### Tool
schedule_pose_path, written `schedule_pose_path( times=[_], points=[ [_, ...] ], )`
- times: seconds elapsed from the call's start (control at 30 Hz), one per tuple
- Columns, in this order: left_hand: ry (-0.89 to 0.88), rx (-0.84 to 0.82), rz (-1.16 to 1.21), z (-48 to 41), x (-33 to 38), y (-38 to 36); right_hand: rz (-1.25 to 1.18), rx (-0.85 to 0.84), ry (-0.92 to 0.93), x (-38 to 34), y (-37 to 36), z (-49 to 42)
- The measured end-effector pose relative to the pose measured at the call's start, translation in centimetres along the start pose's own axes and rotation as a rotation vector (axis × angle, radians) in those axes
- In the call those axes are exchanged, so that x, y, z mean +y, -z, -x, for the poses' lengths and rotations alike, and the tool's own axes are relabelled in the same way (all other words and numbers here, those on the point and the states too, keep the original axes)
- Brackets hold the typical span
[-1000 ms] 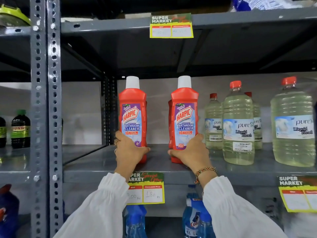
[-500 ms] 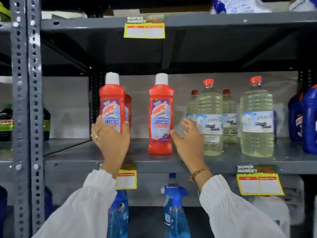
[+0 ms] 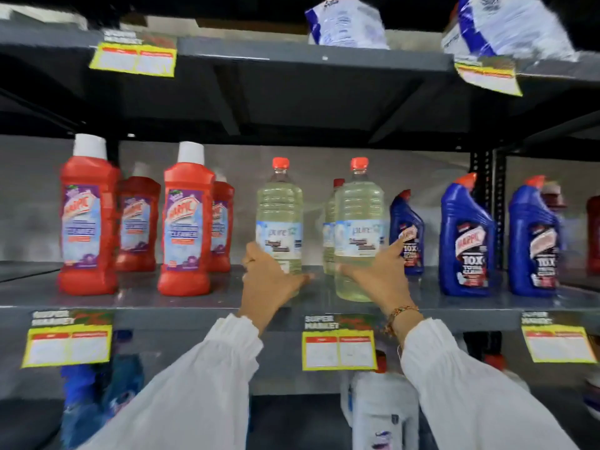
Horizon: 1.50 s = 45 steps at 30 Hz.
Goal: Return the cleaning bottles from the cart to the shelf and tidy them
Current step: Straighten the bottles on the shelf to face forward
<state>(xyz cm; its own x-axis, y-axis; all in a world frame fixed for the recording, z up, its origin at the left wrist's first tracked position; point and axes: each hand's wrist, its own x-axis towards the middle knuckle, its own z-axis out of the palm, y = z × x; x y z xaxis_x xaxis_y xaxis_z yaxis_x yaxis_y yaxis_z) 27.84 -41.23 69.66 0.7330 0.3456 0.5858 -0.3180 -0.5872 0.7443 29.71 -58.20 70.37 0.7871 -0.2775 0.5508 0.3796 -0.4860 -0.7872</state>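
On the grey middle shelf [image 3: 194, 297] stand several red Harpic bottles [image 3: 186, 219] at the left. In the centre are clear bleach bottles with red caps. My left hand [image 3: 271, 279] wraps the lower part of the left bleach bottle [image 3: 280, 206]. My right hand [image 3: 378, 276] grips the base of the right bleach bottle [image 3: 358, 216], fingers spread on its right side. A third bleach bottle [image 3: 329, 222] stands half hidden behind it. Blue Harpic bottles [image 3: 466, 235] stand to the right. The cart is out of view.
White and blue packets [image 3: 347, 22] lie on the top shelf. Blue spray bottles [image 3: 84, 401] and a white jug [image 3: 381, 414] fill the shelf below. Yellow price tags [image 3: 339, 350] hang from the shelf edges. A black upright post [image 3: 487, 203] divides the shelf at the right.
Both hands left the red Harpic bottles and moved right onto the two front bleach bottles. The view shifted right, bringing the blue bottles in.
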Motion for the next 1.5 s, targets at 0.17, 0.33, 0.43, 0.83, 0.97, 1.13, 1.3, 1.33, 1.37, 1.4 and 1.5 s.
schedule_pose_path(
  times=[0.17,0.33,0.43,0.83,0.97,1.13,1.3,1.33,1.37,1.4,1.5],
  points=[
    [0.028,0.022,-0.082,-0.5,-0.5,-0.3,-0.056,-0.085,-0.033,1.8,-0.2,-1.2],
    [0.016,0.047,-0.110,-0.6,-0.7,-0.4,-0.106,-0.062,-0.035,2.0,-0.6,-1.7],
    [0.017,0.036,-0.109,-0.7,-0.9,-0.4,-0.118,-0.058,-0.035,2.2,-0.7,-2.0],
    [-0.024,-0.001,-0.097,-0.8,-1.4,-0.3,-0.165,-0.064,-0.027,2.0,-0.4,-1.2],
    [-0.105,0.092,-0.153,-1.1,-1.5,-0.5,-0.294,0.022,0.037,1.5,0.5,-0.3],
    [-0.410,0.420,-0.052,1.7,1.3,-2.8,-0.320,0.119,0.248,3.1,3.7,-0.1],
    [-0.564,0.339,0.053,4.0,8.9,-10.8,-0.081,0.440,0.569,6.7,11.2,-3.8],
    [-0.564,0.316,0.080,4.5,10.5,-12.7,-0.024,0.495,0.567,7.7,12.8,-4.9],
    [-0.534,0.279,0.107,4.8,11.9,-14.6,0.029,0.534,0.526,8.8,14.3,-6.0],
    [-0.484,0.231,0.121,5.3,13.2,-16.4,0.078,0.567,0.459,9.9,15.8,-7.0],
    [-0.330,0.081,0.092,7.0,15.8,-21.0,0.243,0.596,0.240,13.2,19.1,-9.2]
  ],
)
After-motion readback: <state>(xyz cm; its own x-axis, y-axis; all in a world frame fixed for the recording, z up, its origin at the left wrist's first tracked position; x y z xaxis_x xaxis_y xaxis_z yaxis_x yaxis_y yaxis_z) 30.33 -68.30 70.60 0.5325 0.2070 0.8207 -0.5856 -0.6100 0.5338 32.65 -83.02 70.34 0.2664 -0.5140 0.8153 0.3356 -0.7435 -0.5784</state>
